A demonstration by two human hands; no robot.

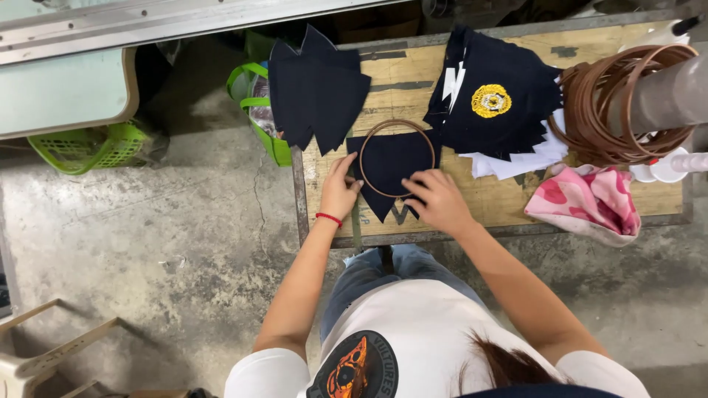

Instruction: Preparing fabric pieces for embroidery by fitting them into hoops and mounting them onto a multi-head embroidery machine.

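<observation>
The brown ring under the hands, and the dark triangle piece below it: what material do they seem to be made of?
The brown ring looks like thin wood or plastic, smooth and matte; it keeps a stiff round shape. The dark triangle piece looks like navy woven fabric, matte, lying flat with cut edges. The left hand and right hand press on them.

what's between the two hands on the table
In the head view, a brown hoop lying on a dark navy fabric piece sits between the left hand and right hand, both touching it.
</observation>
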